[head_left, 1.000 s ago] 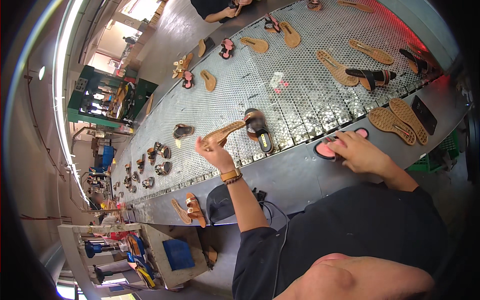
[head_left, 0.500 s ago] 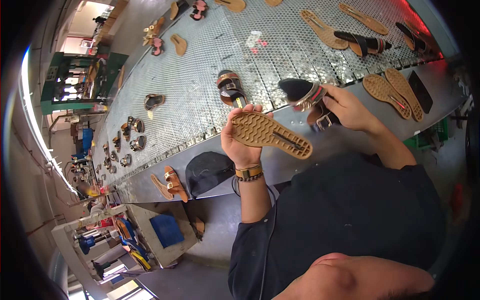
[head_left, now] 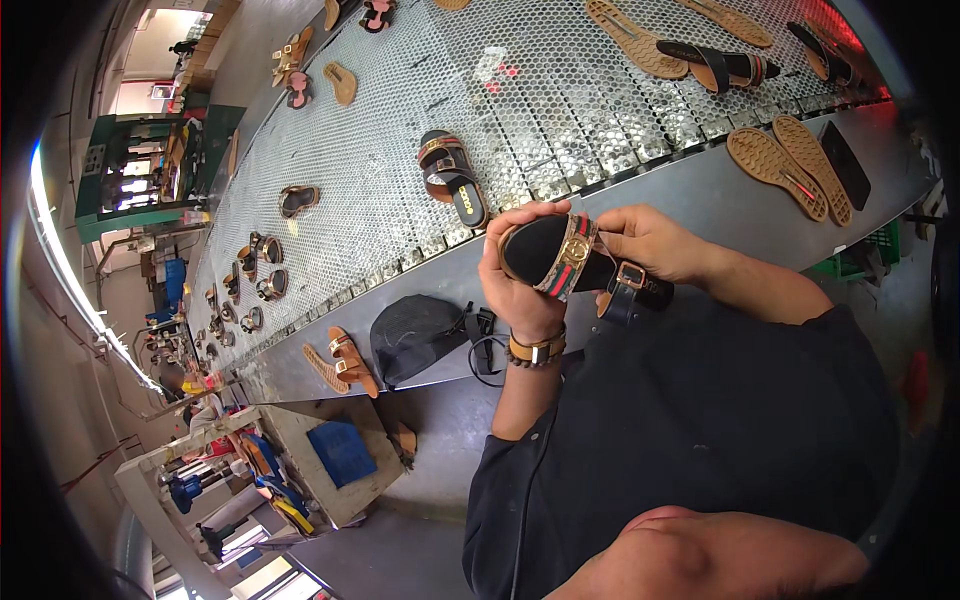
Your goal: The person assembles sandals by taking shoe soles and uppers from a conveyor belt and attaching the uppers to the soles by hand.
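A black sandal [head_left: 532,252] lies across both hands, footbed up. It has a striped front strap [head_left: 570,262] with gold trim and a dark strap with a gold buckle [head_left: 631,274]. My left hand [head_left: 522,295] is closed round the toe end from below. My right hand [head_left: 655,243] grips the side behind the front strap, fingers partly hidden. A thin tan edge shows round the toe; the tan sole is otherwise hidden, apparently underneath. Beyond my left hand, another black sandal [head_left: 466,200] rests on the metal mesh conveyor [head_left: 380,215].
Two tan soles [head_left: 765,170] and a flat black object [head_left: 845,165] lie on the metal ledge at right. Left along the ledge are a black cap-like item [head_left: 415,335] and a brown sandal [head_left: 350,362]. Several sandals and soles are scattered on the mesh.
The right hand has brought the black sandal down and left to the left hand. The sole, held apart with its tread showing before, is now almost wholly hidden there.
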Tool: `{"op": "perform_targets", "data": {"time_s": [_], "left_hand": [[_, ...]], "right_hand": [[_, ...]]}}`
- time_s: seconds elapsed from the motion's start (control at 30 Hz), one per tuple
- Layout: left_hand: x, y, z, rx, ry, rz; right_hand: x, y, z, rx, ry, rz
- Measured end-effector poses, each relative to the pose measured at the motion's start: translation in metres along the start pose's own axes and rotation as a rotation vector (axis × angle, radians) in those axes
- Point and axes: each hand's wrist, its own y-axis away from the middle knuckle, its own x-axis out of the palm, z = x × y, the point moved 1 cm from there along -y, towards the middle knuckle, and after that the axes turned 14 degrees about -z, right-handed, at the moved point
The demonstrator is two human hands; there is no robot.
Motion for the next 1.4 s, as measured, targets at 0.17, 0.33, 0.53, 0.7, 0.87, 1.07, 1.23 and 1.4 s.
{"op": "perform_targets", "data": {"time_s": [0.17, 0.33, 0.53, 0.7, 0.87, 1.07, 1.23, 1.4], "left_hand": [[0.032, -0.002, 0.037, -0.030, 0.091, 0.006], [0.049, -0.004, 0.066, -0.041, 0.086, 0.000], [0.062, -0.001, 0.093, -0.046, 0.100, 0.051], [0.090, 0.000, 0.123, -0.139, -0.076, -0.008], [0.108, -0.001, 0.178, -0.175, 0.168, 0.148], [0.141, 0.004, 0.223, -0.069, -0.111, -0.013], [0.165, -0.001, 0.255, -0.162, -0.199, 0.137], [0.196, -0.012, 0.299, 0.043, -0.614, 0.213]], "right_hand": [[-0.044, 0.001, 0.012, -0.033, 0.089, -0.005], [-0.073, 0.002, 0.012, -0.038, 0.059, -0.040], [-0.100, 0.007, 0.016, -0.033, 0.121, -0.066], [-0.145, 0.013, 0.012, -0.033, 0.208, -0.197], [-0.189, 0.027, 0.008, -0.095, 0.170, -0.253], [-0.243, 0.045, 0.013, -0.221, 0.330, -0.301], [-0.302, 0.059, 0.022, -0.234, 0.297, -0.343], [-0.365, 0.059, 0.035, -0.308, 0.455, -0.357]]}}
